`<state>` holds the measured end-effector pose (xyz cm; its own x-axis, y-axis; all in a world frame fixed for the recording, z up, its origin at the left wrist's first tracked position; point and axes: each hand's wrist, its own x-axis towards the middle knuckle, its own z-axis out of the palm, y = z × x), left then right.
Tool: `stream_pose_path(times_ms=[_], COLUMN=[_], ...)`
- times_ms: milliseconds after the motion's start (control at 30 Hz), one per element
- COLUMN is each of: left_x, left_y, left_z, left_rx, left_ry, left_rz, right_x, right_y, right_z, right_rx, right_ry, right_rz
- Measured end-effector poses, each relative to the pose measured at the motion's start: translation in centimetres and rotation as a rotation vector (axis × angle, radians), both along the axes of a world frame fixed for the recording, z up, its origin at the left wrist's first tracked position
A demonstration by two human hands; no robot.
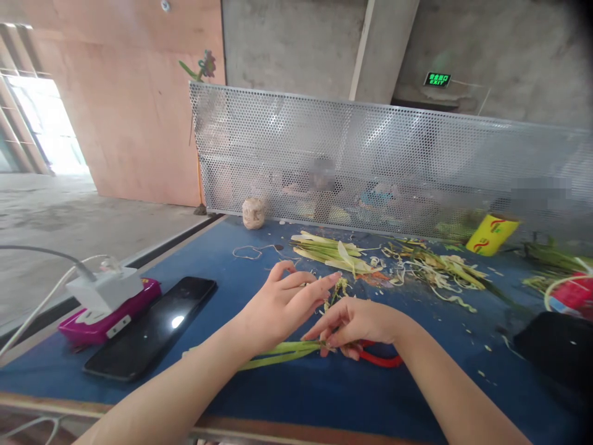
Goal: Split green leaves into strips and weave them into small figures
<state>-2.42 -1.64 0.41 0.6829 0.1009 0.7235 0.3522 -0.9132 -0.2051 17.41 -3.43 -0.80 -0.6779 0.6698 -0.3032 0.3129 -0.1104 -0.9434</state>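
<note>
My right hand is closed in a pinch on the end of some long green leaf strips, which run left across the blue tabletop and pass under my left forearm. A red loop, looking like a scissors handle, shows under the right palm; whether the hand grips it I cannot tell. My left hand hovers just above and to the left, its fingers apart with nothing visible in them. Small yellowish plant bits lie just beyond the fingertips. Farther back is a bundle of pale green leaves.
A black phone and a purple power strip with white plugs lie at left. Leaf scraps and a yellow roll sit at right, near a dark object. A perforated metal screen borders the back, beside a whitish lump.
</note>
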Motion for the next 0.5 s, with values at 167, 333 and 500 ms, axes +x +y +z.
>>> stream_pose_path(times_ms=[167,333,500], left_x=[0.0,-0.4,0.0], left_y=[-0.7,-1.4,-0.8], left_z=[0.2,0.4,0.2], left_rx=[0.142,0.244,0.077], left_ry=[-0.097,-0.254,-0.322], left_rz=[0.044,0.066,0.061], right_x=[0.2,0.4,-0.7], right_y=[-0.1,0.4,0.7], right_z=[0.1,0.4,0.5], right_rx=[-0.028,0.023,0.136], right_ry=[0.017,0.191,0.542], right_rz=[-0.006,-0.251,-0.699])
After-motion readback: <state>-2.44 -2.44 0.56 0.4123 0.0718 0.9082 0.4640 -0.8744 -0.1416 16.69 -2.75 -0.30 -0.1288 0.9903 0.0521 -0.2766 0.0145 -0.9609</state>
